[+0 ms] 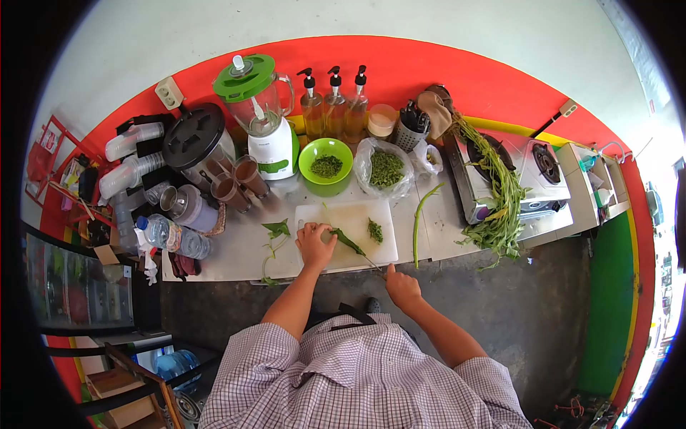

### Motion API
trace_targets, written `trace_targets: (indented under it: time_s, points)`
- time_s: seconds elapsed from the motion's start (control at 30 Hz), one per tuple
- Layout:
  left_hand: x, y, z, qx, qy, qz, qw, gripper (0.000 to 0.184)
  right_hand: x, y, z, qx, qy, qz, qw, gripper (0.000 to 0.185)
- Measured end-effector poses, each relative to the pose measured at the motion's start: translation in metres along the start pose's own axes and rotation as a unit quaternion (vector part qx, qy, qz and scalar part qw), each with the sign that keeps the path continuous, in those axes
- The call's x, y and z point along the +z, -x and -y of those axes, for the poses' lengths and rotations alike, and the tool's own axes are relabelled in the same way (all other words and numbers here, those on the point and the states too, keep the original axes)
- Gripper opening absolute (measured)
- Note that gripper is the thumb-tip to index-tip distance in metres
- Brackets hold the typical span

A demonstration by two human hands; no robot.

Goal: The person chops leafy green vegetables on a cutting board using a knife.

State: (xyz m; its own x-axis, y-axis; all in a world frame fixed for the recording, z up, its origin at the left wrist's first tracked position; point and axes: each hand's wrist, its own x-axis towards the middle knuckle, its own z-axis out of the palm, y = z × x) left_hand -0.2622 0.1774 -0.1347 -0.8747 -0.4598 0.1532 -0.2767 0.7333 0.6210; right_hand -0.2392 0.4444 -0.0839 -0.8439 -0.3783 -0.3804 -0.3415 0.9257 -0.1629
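My left hand (316,245) is closed on green leaves (346,241) and presses them to the white cutting board (371,211). In my right hand (404,287) is a knife (374,264), its blade pointing to the leaves' right end. A small pile of chopped greens (375,230) lies on the board, right of the leaves. Left of the board rests a leafy stem (274,247). On the right, a long bare green stalk (420,225) lies on the counter. Behind the board, a green bowl (327,187) and a clear plastic bag (386,169) hold chopped greens.
A blender (268,143) and pump bottles (334,107) line the back wall. On the right, a long leafy bunch (496,207) drapes over the gas stove (471,179) and past the counter edge. Brown cups (231,193) and a water bottle (175,237) stand at left.
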Motion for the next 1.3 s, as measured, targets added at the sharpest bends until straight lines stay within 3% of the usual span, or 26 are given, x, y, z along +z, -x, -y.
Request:
trace_targets:
  time_s: [0.4,0.6,0.77,0.87,1.3]
  points:
    - [0.006,0.006,-0.004,-0.049,0.006,-0.015,0.999,0.028,-0.021,0.036,-0.049,-0.008,0.000,0.069,0.998,0.028]
    - [0.014,0.014,-0.013,-0.111,0.020,-0.027,0.993,0.046,-0.062,0.030,-0.047,-0.042,-0.034,0.073,0.996,0.034]
    - [0.008,0.030,-0.033,-0.093,0.001,-0.018,0.996,0.058,-0.043,0.007,-0.043,-0.078,-0.124,0.015,0.989,0.039]
    - [0.008,0.034,-0.037,-0.101,-0.019,-0.010,0.995,0.062,-0.029,0.003,-0.045,-0.077,-0.121,0.036,0.989,0.041]
    - [0.009,0.033,-0.034,-0.095,-0.020,-0.006,0.995,0.062,-0.006,0.010,-0.060,-0.078,-0.128,0.062,0.987,0.037]
